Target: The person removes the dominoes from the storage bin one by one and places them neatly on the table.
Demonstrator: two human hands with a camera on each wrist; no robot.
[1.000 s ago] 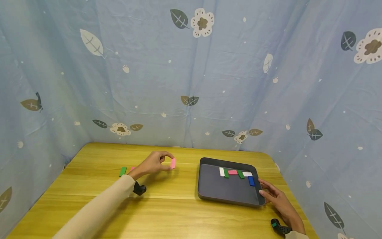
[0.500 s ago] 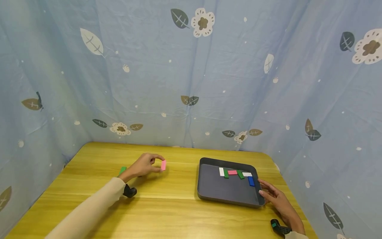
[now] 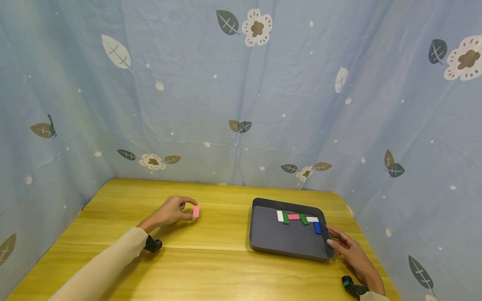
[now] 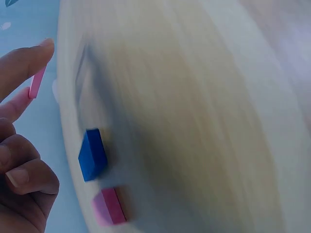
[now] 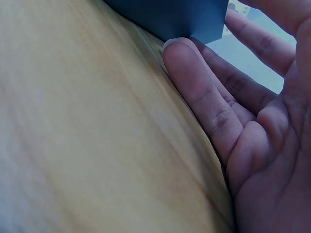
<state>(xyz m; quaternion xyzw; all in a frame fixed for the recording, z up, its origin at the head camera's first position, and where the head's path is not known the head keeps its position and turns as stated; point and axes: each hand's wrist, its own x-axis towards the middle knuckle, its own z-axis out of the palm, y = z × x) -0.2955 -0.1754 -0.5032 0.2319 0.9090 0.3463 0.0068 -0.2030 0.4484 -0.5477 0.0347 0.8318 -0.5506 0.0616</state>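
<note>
Between thumb and index fingertip, my left hand (image 3: 171, 211) pinches a thin pink block (image 3: 196, 211) upright above the left part of the table. In the left wrist view a blue block (image 4: 92, 155) and another pink block (image 4: 110, 207) stand on the table near that hand. A green block (image 3: 155, 210) shows only a sliver behind the left wrist. My right hand (image 3: 350, 251) lies against the right side of a dark grey tray (image 3: 271, 240), its fingers loosely extended at the wall. In the right wrist view, fingers (image 5: 194, 73) lie beside the tray's outside.
Inside the tray, toward the back, several blocks form a line: a white block (image 3: 280, 216), a pink block (image 3: 293, 217), green ones, and a blue block (image 3: 317, 228) at the right end. A blue patterned curtain (image 3: 233, 104) surrounds the wooden table (image 3: 211, 271).
My left hand has moved left and slightly nearer with the pink block, away from the tray, covering more of the green block. The right hand and tray have stayed put.
</note>
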